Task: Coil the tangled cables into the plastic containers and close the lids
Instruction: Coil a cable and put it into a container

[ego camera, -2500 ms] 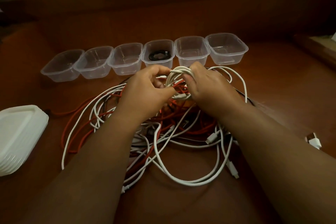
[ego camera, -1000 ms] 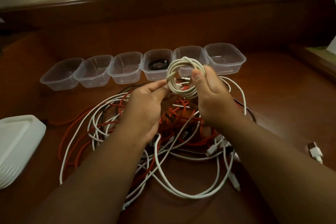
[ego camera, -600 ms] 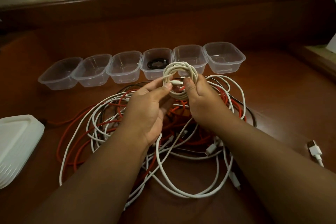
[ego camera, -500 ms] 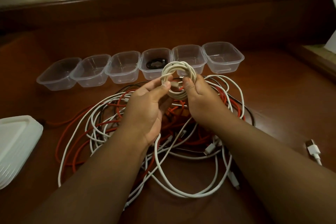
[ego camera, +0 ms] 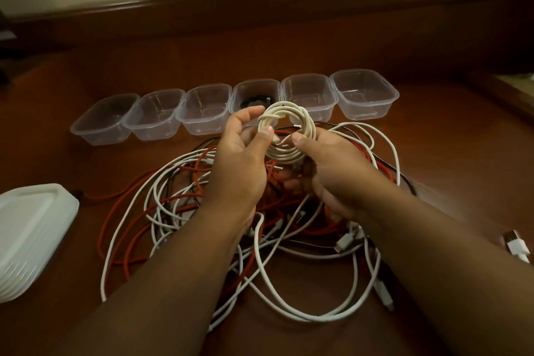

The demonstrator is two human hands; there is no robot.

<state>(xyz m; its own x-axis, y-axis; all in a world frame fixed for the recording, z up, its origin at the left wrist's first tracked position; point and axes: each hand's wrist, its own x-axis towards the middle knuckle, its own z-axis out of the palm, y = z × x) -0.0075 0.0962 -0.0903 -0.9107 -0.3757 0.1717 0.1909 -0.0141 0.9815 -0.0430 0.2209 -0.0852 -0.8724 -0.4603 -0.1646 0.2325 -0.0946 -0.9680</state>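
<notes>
A cream-white coiled cable [ego camera: 289,120] is held upright above the table between both hands. My left hand [ego camera: 239,159] pinches its left side with thumb and fingers. My right hand [ego camera: 332,165] grips its right and lower side, thumb on the front. Under the hands lies a tangle of white, red and black cables [ego camera: 260,240]. Behind it stands a row of several clear plastic containers [ego camera: 365,95], all lidless. One of them [ego camera: 254,92] holds a coiled black cable, partly hidden by the white coil.
A stack of white lids [ego camera: 31,234] sits at the left edge of the brown wooden table. A white plug [ego camera: 517,246] lies at the right edge. A raised wooden ledge runs behind the containers.
The coil stays between both hands just in front of the containers. My left fingers have shifted from touching its side to pinching it.
</notes>
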